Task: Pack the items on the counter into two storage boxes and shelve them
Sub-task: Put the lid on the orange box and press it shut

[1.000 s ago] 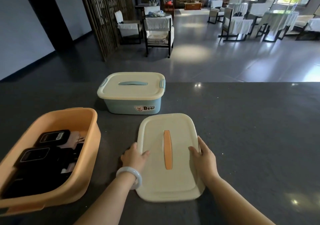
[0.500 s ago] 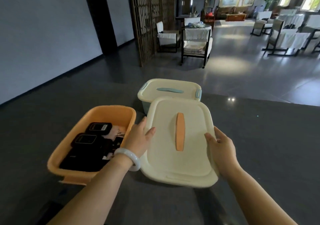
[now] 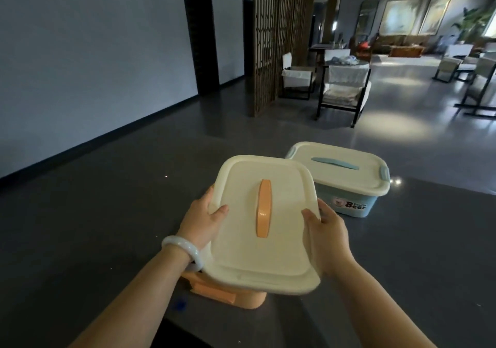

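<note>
I hold a cream lid (image 3: 279,251) with an orange handle over the orange storage box (image 3: 230,298), which it covers almost fully. My left hand (image 3: 201,221) grips the lid's left edge, and a pale bangle sits on that wrist. My right hand (image 3: 326,229) grips the lid's right edge. Only the orange box's near wall and latch show under the lid; its contents are hidden. Whether the lid rests on the box rim I cannot tell. A light-blue storage box (image 3: 349,202) with its cream lid shut stands behind and to the right.
Both boxes stand on a dark grey counter (image 3: 94,227) whose far edge runs behind the blue box. Beyond it lie a polished floor, a wooden lattice screen (image 3: 279,39), and chairs with tables. A small blue spot (image 3: 178,306) marks the counter near the orange box.
Both hands lifted the cream lid off the counter and carried it left over the orange box, hiding the dark items inside. My view swung left.
</note>
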